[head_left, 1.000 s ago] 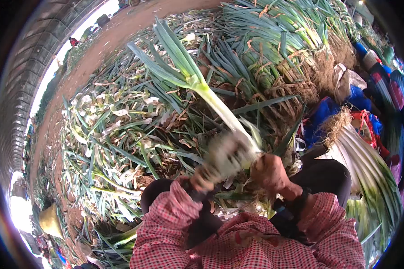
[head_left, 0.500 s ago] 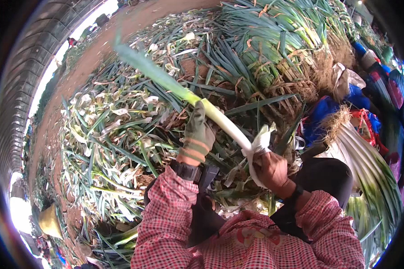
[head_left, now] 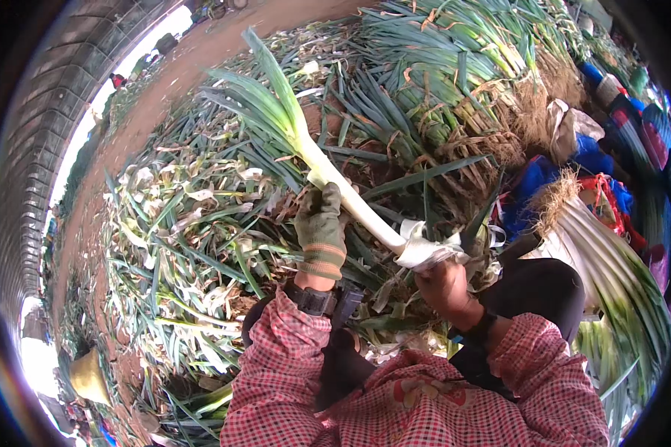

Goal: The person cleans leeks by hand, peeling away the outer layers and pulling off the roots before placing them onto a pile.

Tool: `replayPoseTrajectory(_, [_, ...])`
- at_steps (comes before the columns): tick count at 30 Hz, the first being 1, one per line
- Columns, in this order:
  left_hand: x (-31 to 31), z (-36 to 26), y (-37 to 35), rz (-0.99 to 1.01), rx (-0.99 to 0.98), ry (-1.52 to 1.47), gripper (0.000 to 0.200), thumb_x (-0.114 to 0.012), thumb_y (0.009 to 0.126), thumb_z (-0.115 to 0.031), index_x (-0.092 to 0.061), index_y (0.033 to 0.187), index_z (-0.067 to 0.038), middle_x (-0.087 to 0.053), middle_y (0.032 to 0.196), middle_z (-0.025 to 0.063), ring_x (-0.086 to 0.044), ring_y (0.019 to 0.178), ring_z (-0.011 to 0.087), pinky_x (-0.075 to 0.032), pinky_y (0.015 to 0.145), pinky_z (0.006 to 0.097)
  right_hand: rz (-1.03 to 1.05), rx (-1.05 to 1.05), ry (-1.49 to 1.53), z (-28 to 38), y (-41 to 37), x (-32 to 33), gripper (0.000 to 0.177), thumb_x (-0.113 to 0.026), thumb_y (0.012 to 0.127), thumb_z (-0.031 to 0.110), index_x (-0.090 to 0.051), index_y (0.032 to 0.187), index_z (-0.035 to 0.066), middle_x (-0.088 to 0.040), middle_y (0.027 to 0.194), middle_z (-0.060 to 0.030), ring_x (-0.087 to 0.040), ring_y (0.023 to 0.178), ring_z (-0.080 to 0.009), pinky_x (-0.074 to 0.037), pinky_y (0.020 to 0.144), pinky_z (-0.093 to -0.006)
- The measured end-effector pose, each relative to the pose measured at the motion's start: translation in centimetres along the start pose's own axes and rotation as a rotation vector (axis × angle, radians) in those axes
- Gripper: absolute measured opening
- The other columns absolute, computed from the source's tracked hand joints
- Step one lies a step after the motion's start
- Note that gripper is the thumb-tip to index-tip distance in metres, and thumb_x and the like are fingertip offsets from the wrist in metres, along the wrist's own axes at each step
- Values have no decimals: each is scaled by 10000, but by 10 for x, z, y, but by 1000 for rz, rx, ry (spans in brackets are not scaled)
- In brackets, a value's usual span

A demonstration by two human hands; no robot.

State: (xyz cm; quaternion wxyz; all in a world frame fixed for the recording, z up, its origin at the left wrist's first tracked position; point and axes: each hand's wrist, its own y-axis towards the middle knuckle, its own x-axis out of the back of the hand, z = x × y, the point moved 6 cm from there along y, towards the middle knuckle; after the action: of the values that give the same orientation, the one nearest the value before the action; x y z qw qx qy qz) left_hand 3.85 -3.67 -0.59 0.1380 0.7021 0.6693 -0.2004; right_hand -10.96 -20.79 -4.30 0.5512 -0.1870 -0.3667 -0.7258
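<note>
A single leek [head_left: 356,207] lies slantwise across the middle, its green leaves fanned toward the upper left and its white shank running down to the right. My left hand [head_left: 320,227], in a green glove, is closed around the shank just below the leaves. At the lower end my bare right hand [head_left: 449,290] is closed on loosened white outer layers [head_left: 425,252], which wrap around the shank's end. That end of the leek is hidden under the layers and fingers.
Stripped leaves and peelings [head_left: 194,216] cover the ground to the left. Untrimmed leeks with roots [head_left: 455,82] are piled at the back. At the right, a bunch of cleaned leeks [head_left: 604,261] rests beside my knee [head_left: 540,294], near blue and red bags [head_left: 533,190].
The leek's leaves have spread from one narrow strip into a fan. The white outer layers now lie crosswise over my right fingers. My left hand has shifted slightly down.
</note>
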Motion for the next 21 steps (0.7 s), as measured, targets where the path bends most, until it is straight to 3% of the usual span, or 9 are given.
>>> replayPoseTrajectory(5, [15,-3,-1,-261,-88,129,128,-625,850,-152,-581,950,-87,-600,863,11,-564,712,116,-495,594,268,-25,21,-29,7,4,4,197,-676,661,132,-636,829,37,-617,683,-154,-612,598,-320,-490,521,-384])
replayPoseTrajectory(7, [1,-14,-4,46,-161,-104,64,-621,841,-101,-584,892,-93,-597,818,-6,-549,703,87,-470,584,241,-2,-65,111,13,12,9,240,-670,683,87,-628,909,18,-643,779,-139,-638,695,-282,-499,596,-356])
replayPoseTrajectory(9, [-36,-37,-40,100,-622,576,144,-606,854,-161,-581,928,-40,-612,792,18,-588,635,141,-485,582,273,3,-148,249,7,18,8,279,-667,706,55,-619,976,2,-663,857,-121,-659,782,-248,-504,664,-332])
replayPoseTrajectory(11, [-80,-43,-89,420,-718,672,116,-681,796,-114,-619,885,-74,-623,750,33,-579,669,130,-465,628,254,156,-461,775,-14,13,-11,262,-666,694,35,-633,951,-10,-656,818,-72,-614,732,-132,-493,634,-297])
replayPoseTrajectory(12, [-96,-31,-103,834,-637,607,107,-693,731,-56,-649,828,-58,-647,745,21,-615,673,145,-486,624,271,106,-369,990,11,28,8,275,-718,693,76,-629,934,-23,-631,820,-39,-556,788,-103,-477,675,-275])
replayPoseTrajectory(14, [-96,4,-105,1280,-220,749,110,-693,743,-32,-655,843,-53,-657,759,32,-625,666,126,-486,607,242,123,-239,791,9,30,17,265,-731,692,73,-631,912,-36,-638,832,-60,-558,810,-95,-472,708,-271])
replayPoseTrajectory(15, [-85,6,-91,1152,-95,622,84,-664,793,-116,-650,822,-39,-654,750,40,-617,630,128,-486,590,236,149,-220,589,-1,26,14,229,-714,702,51,-641,905,-27,-644,830,-64,-559,795,-85,-472,704,-268])
replayPoseTrajectory(18, [-29,-1,-27,840,232,571,507,-473,903,-480,-614,732,-24,-633,709,49,-562,493,141,-485,544,231,6,-320,683,-9,31,12,205,-701,710,37,-650,902,-10,-646,831,-58,-549,778,-75,-469,682,-272])
replayPoseTrajectory(21, [10,-6,22,542,284,526,735,-325,824,-718,-589,735,-37,-608,683,49,-572,561,178,-508,600,278,110,-197,400,2,25,18,182,-679,711,87,-661,878,16,-652,805,-105,-606,682,-178,-483,627,-306])
